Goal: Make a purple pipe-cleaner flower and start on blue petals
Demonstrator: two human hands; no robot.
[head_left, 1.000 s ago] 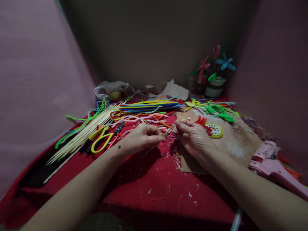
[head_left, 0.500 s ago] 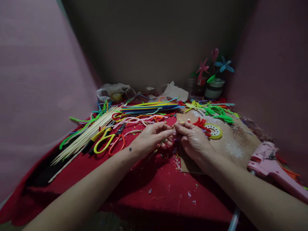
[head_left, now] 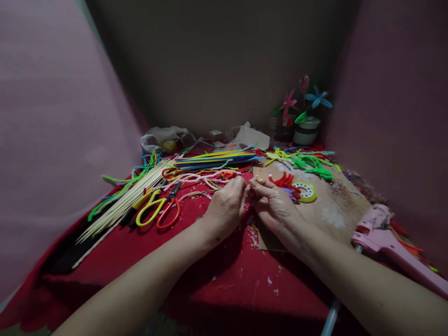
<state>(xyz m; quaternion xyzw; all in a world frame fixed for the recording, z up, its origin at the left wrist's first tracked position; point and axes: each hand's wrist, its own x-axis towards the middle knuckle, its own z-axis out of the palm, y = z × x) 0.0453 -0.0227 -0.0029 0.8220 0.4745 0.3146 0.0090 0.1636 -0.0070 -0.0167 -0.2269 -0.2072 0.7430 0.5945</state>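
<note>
My left hand (head_left: pixel 227 201) is closed, its back turned up and its fingertips hidden behind it. Fingers pinched, my right hand (head_left: pixel 271 200) meets it near the left edge of the cardboard (head_left: pixel 271 240). Whatever lies between the two pinches is too small and dark to name. Just beyond my right hand are red pipe-cleaner pieces (head_left: pixel 284 180), purple pieces (head_left: pixel 291 193) and a yellow-rimmed white disc (head_left: pixel 304 191). To the left of my left hand lie scissors (head_left: pixel 171 205) with one yellow and one red handle loop.
Bamboo sticks (head_left: pixel 122 203) and yellow-and-black pliers (head_left: pixel 140 203) lie at left. Bundled pipe cleaners (head_left: pixel 217 158) stretch across the back. Green pipe-cleaner shapes (head_left: pixel 313 164) rest on the cardboard. A pink glue gun (head_left: pixel 385 238) is at right, near my forearm. Pipe-cleaner flowers (head_left: pixel 318 99) stand behind.
My left hand has turned over, so its back now faces up and its fingers are hidden. My right hand keeps its pinch. The whole view has shifted slightly.
</note>
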